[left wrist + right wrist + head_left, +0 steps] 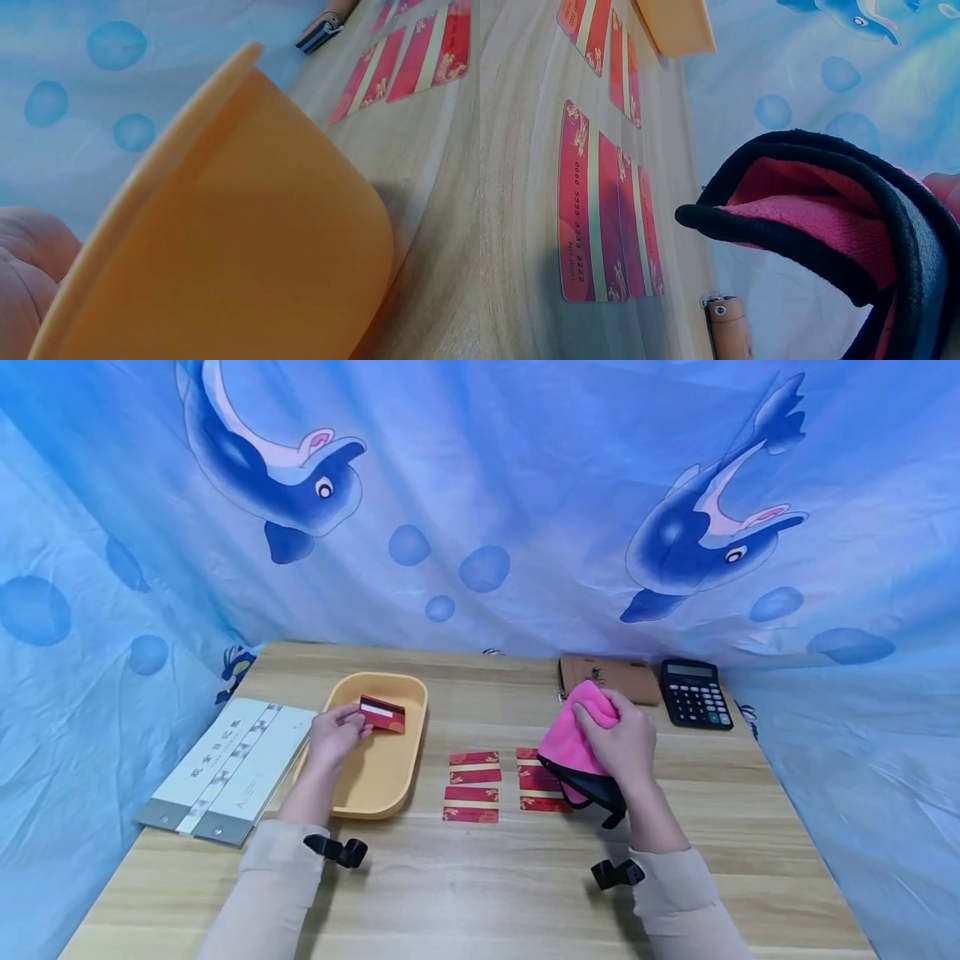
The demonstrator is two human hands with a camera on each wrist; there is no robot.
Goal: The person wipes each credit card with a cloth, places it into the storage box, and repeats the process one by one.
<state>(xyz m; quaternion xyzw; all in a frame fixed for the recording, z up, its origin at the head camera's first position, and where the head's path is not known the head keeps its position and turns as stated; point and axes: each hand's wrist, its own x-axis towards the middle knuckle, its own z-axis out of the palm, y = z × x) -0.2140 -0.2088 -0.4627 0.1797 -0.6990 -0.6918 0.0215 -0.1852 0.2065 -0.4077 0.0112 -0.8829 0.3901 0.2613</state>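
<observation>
My left hand pinches a red bank card by its left edge, over the yellow plastic tray. The card's dark stripe and white strip face up. In the left wrist view the tray's wall hides the card and most of the hand. My right hand grips a pink fleece cloth with black edging, its lower edge overlapping the right-hand cards in the head view. The right wrist view shows the cloth folded, raised beside several red cards with a yellow band.
Two columns of red cards lie mid-table. Left of the tray is a pale ledger book. A brown wallet and a black calculator lie at the back right, before a blue dolphin-print curtain.
</observation>
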